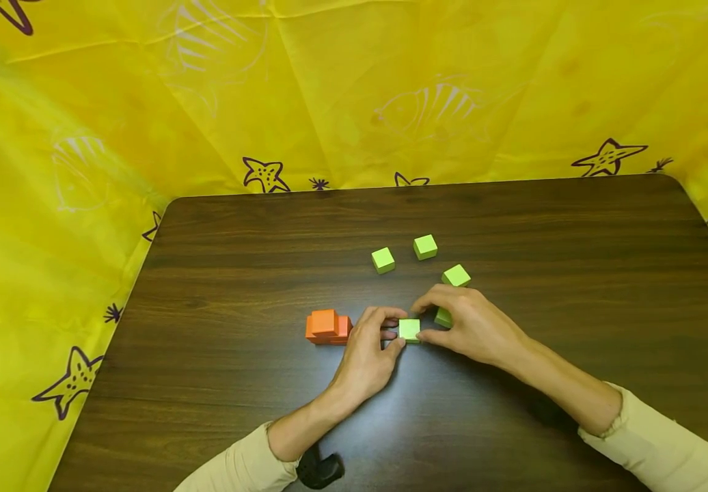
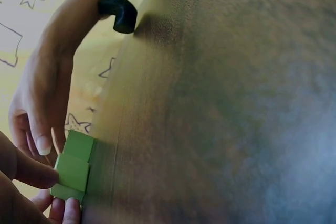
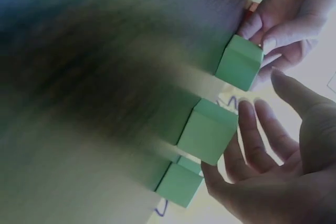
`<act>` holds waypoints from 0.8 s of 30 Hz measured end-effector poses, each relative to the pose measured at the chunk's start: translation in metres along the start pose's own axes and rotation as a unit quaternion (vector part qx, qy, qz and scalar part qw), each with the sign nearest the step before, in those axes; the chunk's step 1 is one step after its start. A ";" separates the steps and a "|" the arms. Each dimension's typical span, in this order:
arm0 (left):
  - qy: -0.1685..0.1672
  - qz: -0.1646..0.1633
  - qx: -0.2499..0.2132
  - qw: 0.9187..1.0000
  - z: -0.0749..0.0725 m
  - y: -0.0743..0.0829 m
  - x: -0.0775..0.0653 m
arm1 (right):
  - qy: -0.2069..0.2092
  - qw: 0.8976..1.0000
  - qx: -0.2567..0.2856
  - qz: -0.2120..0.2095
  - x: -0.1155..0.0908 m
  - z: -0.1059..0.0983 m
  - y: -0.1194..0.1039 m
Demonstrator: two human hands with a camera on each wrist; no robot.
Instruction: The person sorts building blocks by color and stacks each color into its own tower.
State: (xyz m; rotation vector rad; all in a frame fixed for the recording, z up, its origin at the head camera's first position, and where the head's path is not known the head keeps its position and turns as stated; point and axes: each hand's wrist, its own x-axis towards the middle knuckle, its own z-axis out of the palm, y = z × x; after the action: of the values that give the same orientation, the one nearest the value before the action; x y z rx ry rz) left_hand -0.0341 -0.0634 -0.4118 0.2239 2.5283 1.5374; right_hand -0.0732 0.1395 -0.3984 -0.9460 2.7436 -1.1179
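From my remote station I am observing the left hand pinching a green block between thumb and fingers, on the side facing the right hand. The curled fingers are apparently steadying the block at its near and far corners, leaving its top and right side uncovered, presumably for access from the other side.

The right hand is standing roughly half open, thumb and forefinger arched apart and gripping nothing that I can see. Its thumb tip is lying close to the pinched block; whether it is touching, I cannot tell. The arch is probably serving as a guide. A second green block is sitting partly hidden beneath this hand, and a third green block is resting just beyond its knuckles. A fourth green block and a fifth green block are lying apart, beyond both hands' fingertips.

Left of the left hand, orange blocks are sitting clustered, one on top, seemingly parked aside.

Beneath both hands I am noting a dark wood-grain table. Beyond it, a creased yellow cloth is hanging behind and at both sides, showing starfish and pale fish outlines.
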 end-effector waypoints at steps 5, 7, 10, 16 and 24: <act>0.002 -0.003 0.000 1.000 0.000 0.001 -0.001 | -0.003 1.000 0.004 0.001 -0.003 -0.002 0.000; 0.002 -0.004 0.000 1.000 0.001 0.001 -0.001 | -0.001 1.000 0.003 0.000 -0.004 -0.003 0.000; 0.004 -0.006 0.002 1.000 0.001 0.001 -0.001 | 0.002 1.000 0.001 -0.001 -0.006 -0.005 0.001; 0.007 -0.003 0.003 1.000 0.001 0.001 -0.002 | 0.025 1.000 0.001 -0.005 -0.012 -0.009 0.004; 0.005 0.005 0.003 1.000 0.000 0.000 -0.002 | 0.058 0.998 -0.003 -0.026 -0.017 -0.015 0.007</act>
State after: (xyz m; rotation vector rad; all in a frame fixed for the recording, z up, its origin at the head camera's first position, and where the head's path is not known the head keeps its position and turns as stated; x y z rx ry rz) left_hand -0.0319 -0.0640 -0.4115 0.2305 2.5434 1.5400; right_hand -0.0672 0.1621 -0.3953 -0.9896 2.8296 -1.2093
